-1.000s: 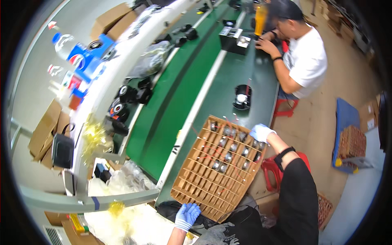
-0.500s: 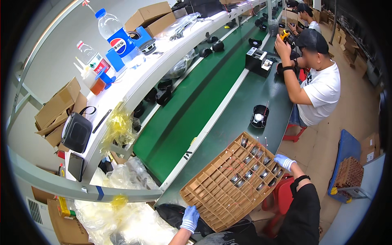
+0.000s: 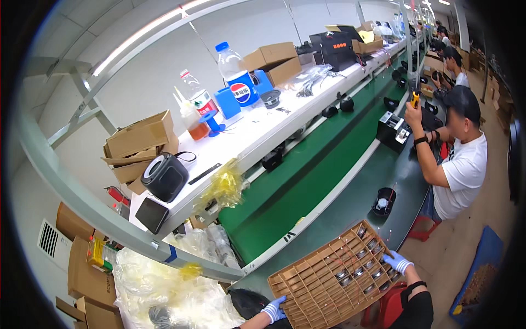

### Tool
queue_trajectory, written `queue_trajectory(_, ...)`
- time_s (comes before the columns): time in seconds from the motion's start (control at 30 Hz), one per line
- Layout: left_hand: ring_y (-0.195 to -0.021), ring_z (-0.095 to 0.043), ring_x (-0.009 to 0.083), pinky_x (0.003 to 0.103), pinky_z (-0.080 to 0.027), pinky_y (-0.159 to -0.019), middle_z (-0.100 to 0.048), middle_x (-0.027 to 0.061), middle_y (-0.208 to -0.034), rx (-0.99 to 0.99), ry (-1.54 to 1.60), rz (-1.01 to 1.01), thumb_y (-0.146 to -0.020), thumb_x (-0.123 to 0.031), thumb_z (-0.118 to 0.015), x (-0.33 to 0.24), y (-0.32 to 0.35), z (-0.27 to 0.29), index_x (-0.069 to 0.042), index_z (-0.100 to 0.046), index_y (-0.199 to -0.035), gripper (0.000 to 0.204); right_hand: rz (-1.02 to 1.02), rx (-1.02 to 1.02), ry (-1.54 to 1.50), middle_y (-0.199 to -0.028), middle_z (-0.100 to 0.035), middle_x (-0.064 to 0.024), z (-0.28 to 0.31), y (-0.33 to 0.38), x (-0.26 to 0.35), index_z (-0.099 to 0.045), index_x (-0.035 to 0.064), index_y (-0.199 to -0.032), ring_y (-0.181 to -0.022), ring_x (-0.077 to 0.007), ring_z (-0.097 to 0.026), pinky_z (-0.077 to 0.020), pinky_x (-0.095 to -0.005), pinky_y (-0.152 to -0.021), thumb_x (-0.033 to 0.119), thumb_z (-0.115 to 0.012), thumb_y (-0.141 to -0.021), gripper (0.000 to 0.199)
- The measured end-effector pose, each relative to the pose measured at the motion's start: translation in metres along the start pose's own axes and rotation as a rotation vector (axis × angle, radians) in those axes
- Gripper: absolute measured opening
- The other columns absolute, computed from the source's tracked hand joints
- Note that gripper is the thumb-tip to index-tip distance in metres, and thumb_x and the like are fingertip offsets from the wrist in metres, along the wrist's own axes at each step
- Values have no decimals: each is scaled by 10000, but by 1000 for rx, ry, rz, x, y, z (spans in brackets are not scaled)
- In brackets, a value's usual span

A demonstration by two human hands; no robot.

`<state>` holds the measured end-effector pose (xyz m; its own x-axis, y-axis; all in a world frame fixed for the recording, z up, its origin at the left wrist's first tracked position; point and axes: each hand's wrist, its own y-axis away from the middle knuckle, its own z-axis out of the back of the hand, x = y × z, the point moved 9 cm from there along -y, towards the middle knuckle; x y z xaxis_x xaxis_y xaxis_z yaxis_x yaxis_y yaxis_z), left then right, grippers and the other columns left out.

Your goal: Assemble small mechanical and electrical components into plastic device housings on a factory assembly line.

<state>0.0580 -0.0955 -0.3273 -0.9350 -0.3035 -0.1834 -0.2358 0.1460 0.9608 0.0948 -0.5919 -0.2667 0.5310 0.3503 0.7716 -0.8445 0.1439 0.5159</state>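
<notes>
Left hand [image 3: 274, 310], blue-and-white glove, grasping left edge of cardboard tray [image 3: 309, 285], toward the tray's near left corner. Right hand [image 3: 398, 262], same glove type, grasping tray's right edge, toward its far right corner. Tray is over near end of dark tabletop [image 3: 350, 211], sticking out past the tabletop's right edge; can't tell if it rests on it. Tray is a grid of cells; round metal parts [image 3: 359, 271] fill cells in the right part, thin red wires trailing over the dividers; left cells look bare cardboard.

Black bundle [image 3: 246, 301] just beyond left hand, kind unclear. Pile of clear plastic bags [image 3: 164, 285] left of it. Red stool [image 3: 390, 306] below tray's right edge, partly hidden.

Beyond tray: black housing [image 3: 383, 202] with round white part inside, alone near tabletop's right edge. Left of tabletop, along its left edge: green conveyor belt [image 3: 296, 208]. White shelf [image 3: 233, 151] past the belt: black tablet-like slab [image 3: 151, 215] at its near end, black speaker [image 3: 164, 178] just beside, blue-capped bottle [image 3: 238, 79] farther along, cardboard boxes [image 3: 274, 60] behind.

Farther up the tabletop: black box device [image 3: 392, 130] near its left edge; co-worker [image 3: 463, 170] in white shirt at its right edge, one hand raised, holding yellow-and-black tool [image 3: 415, 100]. More people far up the line, small.
</notes>
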Motion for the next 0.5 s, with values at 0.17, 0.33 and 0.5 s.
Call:
queue_trajectory(0.17,-1148,-494,333,519,-356,-1003,-549,135,-1224,91,-28,-25,-843,-298,-593,1,28,-29,-86,-489,-1242,464,88,-61,-96,-1130,-599,-125,-7,7,16,-466,28,-1274,-1027,-217,-561,-420,-318,-910,372,-624,-829,585)
queue_trajectory(0.33,-1134,-493,359,551,-362,-986,-541,138,-1230,145,-7,-87,-809,-295,-622,-6,14,-35,-91,-493,-1231,486,1,-173,87,-1124,-607,-178,10,24,3,-453,61,-1296,-1017,-281,-591,-450,-336,-875,462,-615,-800,658)
queue_trajectory(0.5,-1099,-509,380,546,-386,-976,-539,158,-1220,260,17,-161,-793,-296,-632,-17,52,-71,-81,-478,-1243,521,41,-385,61,-1087,-618,-175,24,78,-9,-472,96,-1281,-971,-305,-604,-454,-352,-863,474,-619,-796,633)
